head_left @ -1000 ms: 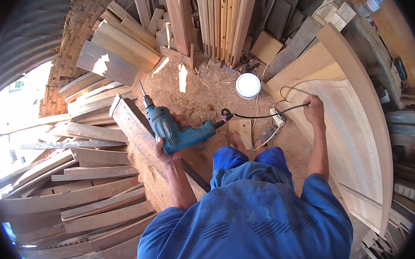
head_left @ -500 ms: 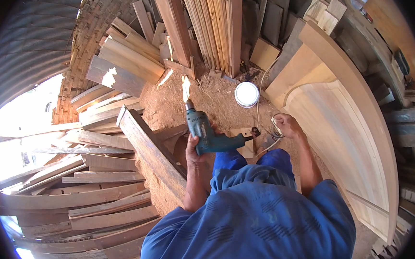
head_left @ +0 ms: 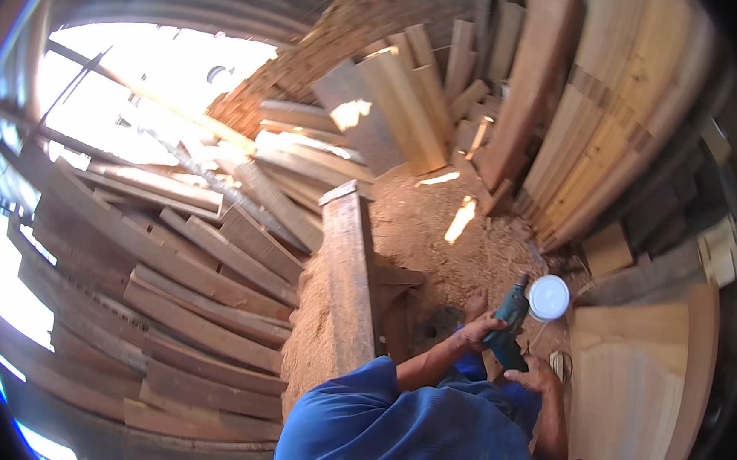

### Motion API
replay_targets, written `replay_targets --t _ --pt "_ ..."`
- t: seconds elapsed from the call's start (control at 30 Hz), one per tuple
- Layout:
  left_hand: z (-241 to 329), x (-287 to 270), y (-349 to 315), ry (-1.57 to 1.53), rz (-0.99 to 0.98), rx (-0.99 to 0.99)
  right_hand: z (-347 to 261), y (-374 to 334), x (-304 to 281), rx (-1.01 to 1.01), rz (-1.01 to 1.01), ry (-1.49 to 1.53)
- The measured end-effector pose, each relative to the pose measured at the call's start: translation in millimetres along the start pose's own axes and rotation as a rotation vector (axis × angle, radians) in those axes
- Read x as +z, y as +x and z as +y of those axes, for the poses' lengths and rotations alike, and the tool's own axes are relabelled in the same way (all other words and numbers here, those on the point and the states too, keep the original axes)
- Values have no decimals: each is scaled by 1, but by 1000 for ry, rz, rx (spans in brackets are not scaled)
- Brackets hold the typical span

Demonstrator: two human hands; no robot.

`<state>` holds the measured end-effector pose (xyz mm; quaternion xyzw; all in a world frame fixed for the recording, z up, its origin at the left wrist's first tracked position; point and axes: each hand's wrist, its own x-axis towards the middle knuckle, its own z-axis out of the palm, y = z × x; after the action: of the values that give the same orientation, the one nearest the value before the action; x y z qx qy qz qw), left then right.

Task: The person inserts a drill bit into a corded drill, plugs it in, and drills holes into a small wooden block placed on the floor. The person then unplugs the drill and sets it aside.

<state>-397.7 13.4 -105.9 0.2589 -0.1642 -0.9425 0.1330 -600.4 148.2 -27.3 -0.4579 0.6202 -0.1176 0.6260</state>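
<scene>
A teal power drill (head_left: 512,319) is held in front of my lap, its chuck pointing away and a little right. My left hand (head_left: 483,328) is closed around the drill's body. At the lower end of the handle is my right hand (head_left: 535,375), its fingers curled against it; blur hides whether they grip the handle or the cord. Just right of the drill's front is a round white lid or bucket top (head_left: 549,297). A pale loop, likely cord (head_left: 559,363), shows beside my right wrist.
A thick wooden beam (head_left: 348,271) stands close on my left, over sawdust (head_left: 420,225). Stacked planks (head_left: 209,304) fill the left side. A large curved wooden panel (head_left: 632,377) leans at the right. Tall boards (head_left: 625,111) stand at the far right.
The view has swung left. My left hand has drawn the drill in toward my lap and turned its tip rightward. My right hand has come from beside the panel to the drill's handle.
</scene>
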Motion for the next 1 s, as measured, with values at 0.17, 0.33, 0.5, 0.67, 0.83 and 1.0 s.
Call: replay_targets --t 0.17,0.33,0.5,0.67,0.83,1.0 --pt "64 -34 -2 -67 40 99 -58 73 0 25 117 -220" --pt "104 -84 -2 -97 215 -49 -93 122 -10 -85 82 -335" --pt "133 -80 -13 -122 513 -107 -86 163 4 -76 31 -371" --pt "133 -110 -15 -178 369 -10 -109 177 -4 -42 -86 -406" --pt "123 -128 -4 -98 436 -97 -65 187 25 -139 148 -418" --pt "102 -134 -11 696 551 21 -79 187 8 30 160 -493"
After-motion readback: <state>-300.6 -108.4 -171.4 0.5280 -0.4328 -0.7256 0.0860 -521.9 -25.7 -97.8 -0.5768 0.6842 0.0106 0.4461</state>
